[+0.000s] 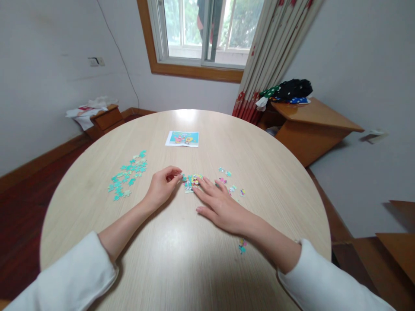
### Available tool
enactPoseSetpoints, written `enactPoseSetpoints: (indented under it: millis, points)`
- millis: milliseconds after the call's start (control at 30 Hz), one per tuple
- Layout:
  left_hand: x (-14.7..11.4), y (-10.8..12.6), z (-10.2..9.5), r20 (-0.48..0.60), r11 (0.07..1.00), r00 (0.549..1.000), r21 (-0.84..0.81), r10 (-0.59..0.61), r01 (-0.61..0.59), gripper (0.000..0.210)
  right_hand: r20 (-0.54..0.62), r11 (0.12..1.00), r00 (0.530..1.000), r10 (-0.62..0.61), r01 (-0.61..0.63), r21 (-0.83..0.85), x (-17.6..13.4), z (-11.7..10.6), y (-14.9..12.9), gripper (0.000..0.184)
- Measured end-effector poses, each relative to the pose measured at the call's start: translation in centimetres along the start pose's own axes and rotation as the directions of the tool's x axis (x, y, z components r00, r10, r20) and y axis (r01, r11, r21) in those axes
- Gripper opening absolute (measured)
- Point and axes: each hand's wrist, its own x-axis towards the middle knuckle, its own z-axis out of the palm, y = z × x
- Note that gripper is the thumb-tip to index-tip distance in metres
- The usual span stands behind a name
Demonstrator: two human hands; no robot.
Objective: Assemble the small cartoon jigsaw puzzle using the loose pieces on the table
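Observation:
A small joined patch of jigsaw puzzle [188,185] with a yellow cartoon figure lies on the round table. My left hand [163,185] is at the patch's left side, thumb and forefinger pinched on a small puzzle piece [184,177] at its edge. From the right, my right hand [219,203] lies flat with fingers spread, fingertips resting on the patch and covering part of it. Loose pink, white and yellow puzzle pieces [232,188] lie just beyond the right hand, partly hidden by it. Several more pieces [242,246] sit near the right forearm.
A spread of teal puzzle pieces [128,175] lies on the left of the table [155,263]. A printed picture card [182,139] lies toward the far edge. Beyond the table stand a wooden cabinet [311,129] with clothes [292,90] on it, a curtain [266,52] and a window.

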Motion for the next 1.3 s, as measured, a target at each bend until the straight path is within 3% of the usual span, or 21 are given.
enactPoseSetpoints:
  millis: [100, 167, 667, 1300]
  points:
    - [0.02, 0.04, -0.12, 0.000, 0.999, 1.000, 0.039, 0.009, -0.009, 0.020, 0.148, 0.998, 0.989, 0.027, -0.018, -0.059, 0.00, -0.14, -0.24, 0.065]
    - [0.04, 0.03, -0.18, 0.001, 0.999, 1.000, 0.048, 0.011, -0.011, 0.019, 0.178, 0.997, 0.983, 0.035, -0.021, -0.080, 0.01, -0.22, -0.36, 0.067]
    - [-0.11, -0.04, -0.06, 0.031, 0.999, 0.999, 0.030, -0.035, 0.034, 0.022, 0.176, 0.998, 0.984, 0.025, -0.014, -0.064, -0.15, -0.21, -0.35, 0.066]
    - [-0.13, -0.06, -0.10, 0.010, 0.996, 1.000, 0.083, -0.012, 0.011, 0.023, 0.187, 0.999, 0.982, 0.012, -0.003, -0.049, -0.17, -0.30, -0.36, 0.065]
